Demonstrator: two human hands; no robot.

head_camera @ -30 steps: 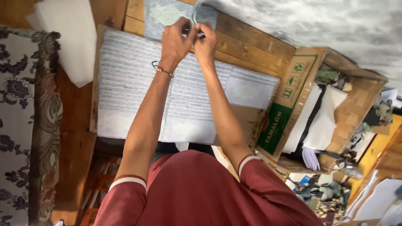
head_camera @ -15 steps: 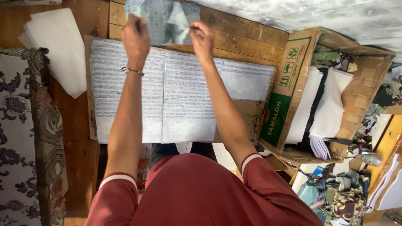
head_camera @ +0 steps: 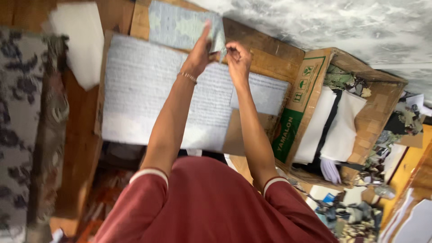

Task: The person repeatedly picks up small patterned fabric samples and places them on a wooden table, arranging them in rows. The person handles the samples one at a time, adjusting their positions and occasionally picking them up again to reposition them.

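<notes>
Overhead, head view, single entry: left hand [head_camera: 200,56], with a thin bracelet [head_camera: 187,77] at the wrist, is raised over the far edge of the worktop [head_camera: 81,135], its fingers [head_camera: 206,33] pinched closed on the corner of a pale blue-grey patterned cloth piece [head_camera: 180,27]. Right hand [head_camera: 238,56] sits just beside the left, touching the same corner of the cloth, its fingers [head_camera: 231,48] curled shut on the edge. That cloth piece lies along the far side of the worktop, its near right corner lifted and folded up between the two hands. Below the hands lies a large white textured sheet [head_camera: 144,90], spread flat on a brown cardboard sheet [head_camera: 265,49]. White paper piece [head_camera: 78,40] lies at the far left corner. Dark floral fabric [head_camera: 22,126] runs down the left side. Open cardboard box [head_camera: 315,81], to the right, holds folded white material [head_camera: 335,126]. Both arms end in dark red sleeves with white-edged cuffs [head_camera: 148,173].
</notes>
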